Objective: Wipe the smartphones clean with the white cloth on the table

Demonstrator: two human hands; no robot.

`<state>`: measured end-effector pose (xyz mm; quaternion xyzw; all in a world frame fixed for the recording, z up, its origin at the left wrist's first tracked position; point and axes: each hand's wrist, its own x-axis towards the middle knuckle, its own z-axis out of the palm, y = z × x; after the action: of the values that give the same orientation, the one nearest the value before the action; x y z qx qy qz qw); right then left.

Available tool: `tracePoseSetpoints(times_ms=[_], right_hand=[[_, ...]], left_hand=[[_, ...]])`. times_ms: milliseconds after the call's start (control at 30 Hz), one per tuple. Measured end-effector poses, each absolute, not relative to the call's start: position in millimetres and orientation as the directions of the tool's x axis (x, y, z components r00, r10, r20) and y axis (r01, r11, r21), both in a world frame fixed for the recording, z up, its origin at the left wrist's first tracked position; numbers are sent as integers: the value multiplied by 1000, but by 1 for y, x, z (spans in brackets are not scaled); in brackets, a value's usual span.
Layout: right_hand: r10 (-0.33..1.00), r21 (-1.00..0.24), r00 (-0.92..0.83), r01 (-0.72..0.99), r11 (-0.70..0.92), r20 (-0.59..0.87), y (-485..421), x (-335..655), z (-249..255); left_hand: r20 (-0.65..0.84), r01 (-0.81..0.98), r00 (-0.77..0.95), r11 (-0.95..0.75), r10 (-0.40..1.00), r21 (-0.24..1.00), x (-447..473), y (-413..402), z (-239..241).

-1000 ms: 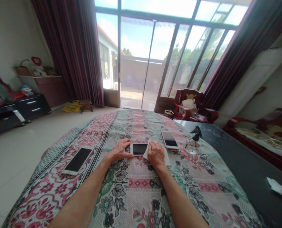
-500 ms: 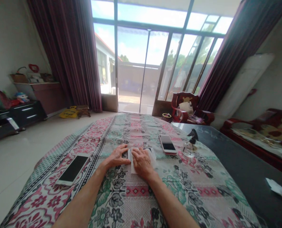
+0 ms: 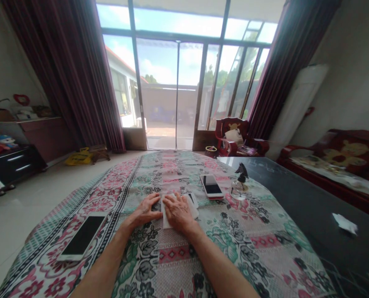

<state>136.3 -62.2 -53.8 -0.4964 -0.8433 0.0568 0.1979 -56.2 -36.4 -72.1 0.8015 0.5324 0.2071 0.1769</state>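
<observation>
My right hand presses down on a thin white tissue or cloth, its fingers bent over it. Under and beside that hand a pale flat object with a dark patterned strip shows at the right; most of it is covered, so its kind is unclear. My left hand rests on the tablecloth at the left edge of the white sheet, thumb and fingers apart. A white phone with a dark screen lies to the left of my hands. Another white phone lies beyond them to the right.
A patterned cloth covers the round-edged table. A black horse figurine on a clear base stands at the right. Beyond it, a dark tabletop carries a crumpled white paper. A red wooden chair stands near the glass doors.
The view has turned a little to the right, so everything sits further left. My right hand stays on the white sheet, and the dark patterned strip beside it shows more clearly.
</observation>
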Motion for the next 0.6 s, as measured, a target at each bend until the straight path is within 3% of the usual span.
tracePoseSetpoints(times_ms=[300, 600], right_hand=[[904, -297, -353, 859, 416, 242, -57, 153, -49], [902, -307, -207, 891, 334, 380, -50, 165, -59]], left_hand=[[129, 873, 307, -333, 943, 357, -46, -44, -72], [91, 885, 304, -316, 948, 341, -43, -46, -65]])
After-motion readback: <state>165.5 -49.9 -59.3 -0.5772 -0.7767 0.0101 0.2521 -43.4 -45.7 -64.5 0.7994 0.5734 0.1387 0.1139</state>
